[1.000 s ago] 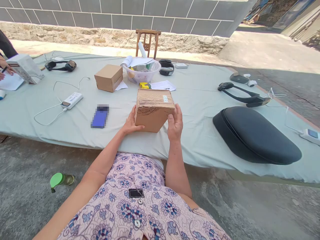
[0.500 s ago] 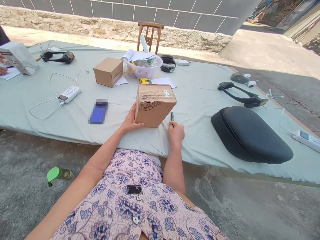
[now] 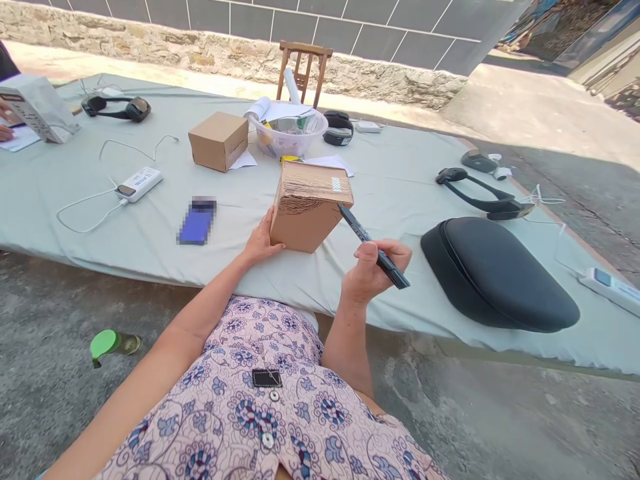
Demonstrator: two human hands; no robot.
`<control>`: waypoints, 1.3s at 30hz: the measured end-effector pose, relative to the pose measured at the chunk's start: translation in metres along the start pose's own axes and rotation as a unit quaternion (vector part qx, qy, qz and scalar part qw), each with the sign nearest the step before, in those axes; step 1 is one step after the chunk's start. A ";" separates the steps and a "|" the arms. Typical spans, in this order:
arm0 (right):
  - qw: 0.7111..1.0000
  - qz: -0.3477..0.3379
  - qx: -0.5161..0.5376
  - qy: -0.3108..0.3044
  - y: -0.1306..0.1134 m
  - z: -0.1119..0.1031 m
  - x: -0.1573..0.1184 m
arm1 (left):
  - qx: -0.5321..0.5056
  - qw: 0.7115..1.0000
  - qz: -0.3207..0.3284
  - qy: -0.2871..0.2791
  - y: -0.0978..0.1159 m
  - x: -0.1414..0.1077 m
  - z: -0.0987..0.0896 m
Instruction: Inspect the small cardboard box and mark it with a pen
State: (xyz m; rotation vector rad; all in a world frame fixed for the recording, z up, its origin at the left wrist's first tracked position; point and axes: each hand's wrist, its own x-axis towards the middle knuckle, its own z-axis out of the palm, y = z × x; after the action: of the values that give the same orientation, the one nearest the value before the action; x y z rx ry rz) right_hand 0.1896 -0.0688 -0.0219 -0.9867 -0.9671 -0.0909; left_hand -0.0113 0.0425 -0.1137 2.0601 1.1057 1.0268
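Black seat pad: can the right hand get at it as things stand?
Probably yes: the right hand sits beside the black seat pad, with only pale green cloth between them. It is holding a black marker, though.

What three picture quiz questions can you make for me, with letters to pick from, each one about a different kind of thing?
1. What does the left hand touch?
A. the bowl
B. the black seat
C. the cardboard box

2. What colour is the lid of the bottle on the ground?
A. red
B. green
C. white

3. What is the right hand doing?
A. holding a marker
B. lying open and empty
C. pressing on the box

Answers:
1. C, because the hand's palm lies against the box's side.
2. B, because the lid looks bright green.
3. A, because the fingers are wrapped around the marker.
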 end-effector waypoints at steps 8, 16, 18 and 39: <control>0.967 -0.095 0.017 -0.236 -0.025 0.024 -0.022 | 0.005 1.000 0.008 0.010 -0.005 0.000 0.004; 0.951 -0.135 -0.026 -0.276 -0.019 0.031 -0.024 | 0.019 1.000 0.010 0.020 -0.004 0.000 0.006; 0.968 -0.131 -0.052 -0.208 -0.013 0.026 -0.022 | 0.016 1.000 0.011 0.017 -0.003 -0.001 0.005; 0.997 -0.044 -0.057 0.039 0.012 0.005 0.002 | 0.012 1.000 -0.011 0.006 0.002 -0.002 0.001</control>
State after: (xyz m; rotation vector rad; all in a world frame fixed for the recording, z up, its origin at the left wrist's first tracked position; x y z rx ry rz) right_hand 0.1935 -0.0574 -0.0279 -1.0379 -0.9411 -0.2599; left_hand -0.0105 0.0402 -0.1133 2.0584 1.1487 1.0209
